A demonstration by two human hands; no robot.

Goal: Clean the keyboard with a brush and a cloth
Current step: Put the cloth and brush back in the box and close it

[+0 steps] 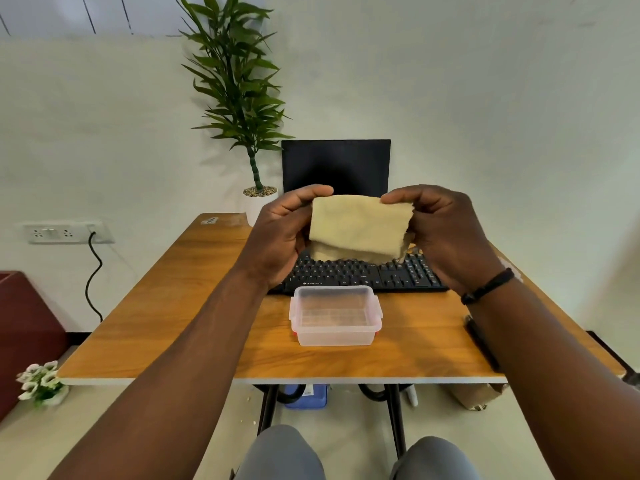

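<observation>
While hands (363,233) pinch folded cloth (360,226), keyboard (363,275) lies below.

My wooden table (194,306) carries the black keyboard (363,275). Just in front of the keyboard sits a clear plastic container (335,317); behind it stands a dark monitor (336,166), and behind-left a white plant pot (258,204) at the table's far edge
</observation>
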